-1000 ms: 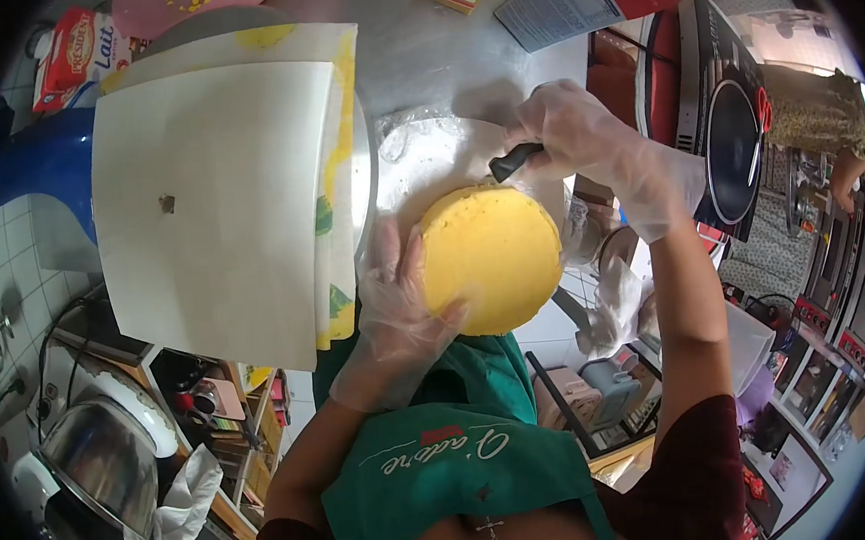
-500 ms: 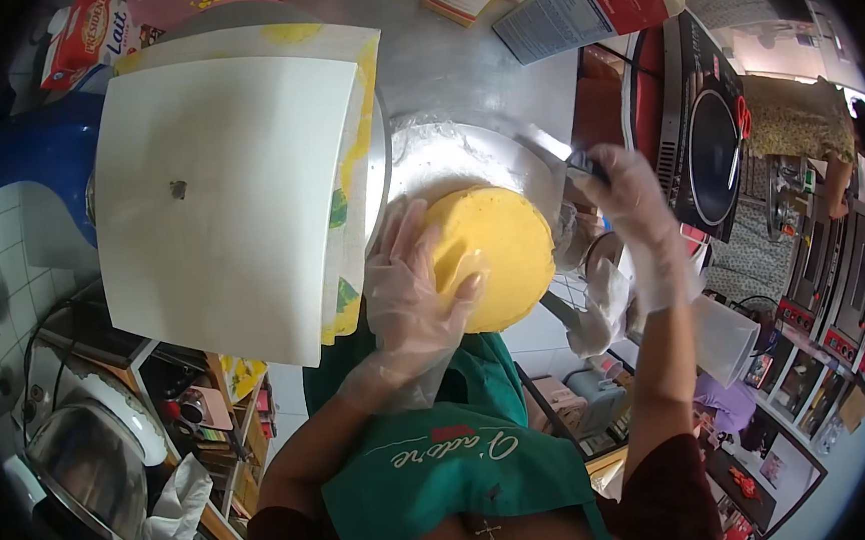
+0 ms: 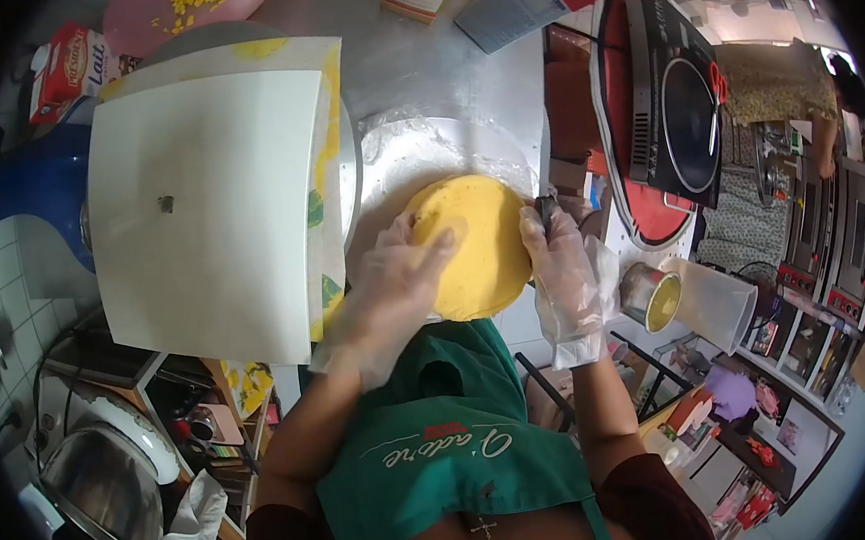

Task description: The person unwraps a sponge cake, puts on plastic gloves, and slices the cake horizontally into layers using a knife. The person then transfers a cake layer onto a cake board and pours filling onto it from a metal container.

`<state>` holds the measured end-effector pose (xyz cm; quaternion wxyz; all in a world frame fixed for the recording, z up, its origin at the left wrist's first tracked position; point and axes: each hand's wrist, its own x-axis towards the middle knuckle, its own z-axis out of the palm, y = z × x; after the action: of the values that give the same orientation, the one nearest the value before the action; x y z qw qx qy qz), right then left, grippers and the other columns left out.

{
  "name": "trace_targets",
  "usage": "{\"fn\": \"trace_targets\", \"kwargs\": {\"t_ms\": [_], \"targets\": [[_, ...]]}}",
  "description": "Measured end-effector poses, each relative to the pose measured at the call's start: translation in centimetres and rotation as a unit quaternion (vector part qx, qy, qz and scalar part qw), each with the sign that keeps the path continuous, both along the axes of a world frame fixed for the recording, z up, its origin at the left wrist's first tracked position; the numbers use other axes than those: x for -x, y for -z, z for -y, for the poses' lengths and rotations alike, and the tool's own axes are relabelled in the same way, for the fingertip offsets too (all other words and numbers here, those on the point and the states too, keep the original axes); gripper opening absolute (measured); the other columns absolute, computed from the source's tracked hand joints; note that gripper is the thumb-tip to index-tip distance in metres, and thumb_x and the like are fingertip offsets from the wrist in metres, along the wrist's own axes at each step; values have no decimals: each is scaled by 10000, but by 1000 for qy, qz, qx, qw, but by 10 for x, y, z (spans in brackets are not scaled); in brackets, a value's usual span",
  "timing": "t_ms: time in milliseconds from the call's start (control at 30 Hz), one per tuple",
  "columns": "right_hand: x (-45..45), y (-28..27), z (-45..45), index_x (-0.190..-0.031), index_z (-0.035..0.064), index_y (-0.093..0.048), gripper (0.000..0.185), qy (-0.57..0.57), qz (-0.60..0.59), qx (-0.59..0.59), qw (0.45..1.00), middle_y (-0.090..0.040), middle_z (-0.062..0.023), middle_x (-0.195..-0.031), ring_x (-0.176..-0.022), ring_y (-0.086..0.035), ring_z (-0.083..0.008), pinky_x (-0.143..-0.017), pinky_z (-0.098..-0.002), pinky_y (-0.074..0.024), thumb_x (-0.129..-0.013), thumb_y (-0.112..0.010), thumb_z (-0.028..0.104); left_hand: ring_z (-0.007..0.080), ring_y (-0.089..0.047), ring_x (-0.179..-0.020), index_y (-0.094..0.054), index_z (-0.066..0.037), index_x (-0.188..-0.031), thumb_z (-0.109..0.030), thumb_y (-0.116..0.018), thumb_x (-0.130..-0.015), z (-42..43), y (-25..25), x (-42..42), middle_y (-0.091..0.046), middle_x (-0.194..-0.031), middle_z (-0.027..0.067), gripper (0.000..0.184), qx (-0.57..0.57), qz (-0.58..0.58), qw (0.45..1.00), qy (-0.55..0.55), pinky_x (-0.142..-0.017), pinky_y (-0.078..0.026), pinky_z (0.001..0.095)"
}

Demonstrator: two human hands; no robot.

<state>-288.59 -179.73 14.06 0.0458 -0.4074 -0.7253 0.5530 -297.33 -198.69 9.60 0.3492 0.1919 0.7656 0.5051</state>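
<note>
A round yellow cake (image 3: pixel 479 247) is in front of me, over the near edge of a shiny round board (image 3: pixel 463 137) with clear plastic wrap on it. My left hand (image 3: pixel 393 283), in a clear plastic glove and slightly blurred, grips the cake's left side. Its thumb lies on top, while the other fingers are partly hidden at the rim. At the right rim, my right hand (image 3: pixel 565 276), also gloved, is closed around a dark-handled tool (image 3: pixel 547 212). The tool's blade is hidden. The right fingers sit against the cake's edge.
A large white board (image 3: pixel 208 215) over yellow-stained paper stands at left, in front of a blue mixer (image 3: pixel 35 177). Cartons (image 3: pixel 525 8) lie at the back. A black hotplate (image 3: pixel 677 102) and an open tin (image 3: pixel 655 295) are at right.
My right hand has come down and left to the cake's right edge with the tool. My left hand has shifted slightly left, its thumb still on the cake. The camera view has turned somewhat.
</note>
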Motion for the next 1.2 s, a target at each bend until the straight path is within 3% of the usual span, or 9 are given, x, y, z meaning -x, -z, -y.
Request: {"fn": "trace_targets", "kwargs": {"t_ms": [267, 333, 467, 567, 667, 800, 867, 1100, 1200], "targets": [[-10, 20, -8, -978, -38, -633, 268, -66, -7, -143, 987, -636, -213, -805, -742, -609, -331, -707, -406, -477, -951, -615, 228, 323, -623, -1029, -612, -20, -1241, -287, -446, -1041, -23, -73, 40, -672, -1081, 183, 373, 58, 173, 976, 120, -946, -444, 331], [-14, 34, -8, -993, -32, -635, 252, -61, -31, -156, 985, -647, -235, -835, -765, -609, -386, -719, -419, -480, -945, -614, 215, 122, -558, -888, -645, -5, -1112, -250, -493, -1039, -19, -56, 30, -629, -957, 35, 297, -81, 243, 964, 67, -843, -449, 226], [-25, 33, -14, -996, -39, -629, 258, -29, -74, -141, 987, -641, -230, -823, -751, -605, -369, -718, -413, -480, -948, -600, 213, 102, -587, -862, -615, 55, -1190, -256, -520, -1035, -4, -9, 21, -642, -963, -23, 361, -87, 97, 987, 93, -870, -478, 247], [-42, 5, -10, -993, -46, -622, 272, -1, -59, -163, 985, -621, -197, -773, -701, -595, -307, -689, -389, -478, -959, -586, 221, 214, -614, -996, -627, 37, -1213, -311, -524, -1019, 5, -11, 15, -655, -1115, 105, 411, -82, -67, 984, 144, -927, -456, 299], [-63, 5, 0, -988, -55, -616, 276, 21, 24, -126, 991, -610, -125, -731, -648, -573, -202, -635, -348, -467, -963, -589, 219, 247, -593, -1095, -644, 7, -1218, -343, -533, -1007, -4, -53, 10, -630, -1219, 168, 424, 16, -6, 988, 156, -973, -422, 318], [-56, 9, 22, -936, -48, -617, 261, 68, -44, -89, 993, -616, -141, -724, -643, -584, -241, -637, -361, -469, -930, -642, 212, 248, -546, -1167, -657, 0, -1203, -333, -534, -1008, -11, -59, 10, -589, -1278, 166, 405, 15, 146, 978, 148, -1019, -384, 325], [-57, 27, 18, -958, -46, -619, 257, 51, -49, -121, 990, -620, -142, -729, -646, -587, -247, -641, -362, -471, -921, -657, 206, 227, -584, -1133, -502, 39, -1329, -239, -443, -1049, -4, -52, 14, -599, -1272, 123, 399, 44, 22, 978, 202, -1013, -419, 287], [-62, 40, 11, -952, -53, -638, 314, 125, -71, -28, 989, -635, -163, -765, -682, -606, -239, -669, -346, -488, -893, -716, 245, 330, -565, -1176, -385, 82, -1384, -142, -554, -996, -8, 28, -46, -544, -1316, 210, 479, -225, 38, 939, -257, -1046, -429, 379], [-63, 38, 7, -952, -65, -636, 353, 116, -67, -9, 991, -645, -139, -777, -701, -598, -186, -685, -325, -493, -893, -732, 270, 281, -522, -1232, -362, 61, -1402, -89, -631, -939, -4, 16, -45, -503, -1347, 243, 556, -106, -26, 953, -284, -1062, -401, 388]]}}
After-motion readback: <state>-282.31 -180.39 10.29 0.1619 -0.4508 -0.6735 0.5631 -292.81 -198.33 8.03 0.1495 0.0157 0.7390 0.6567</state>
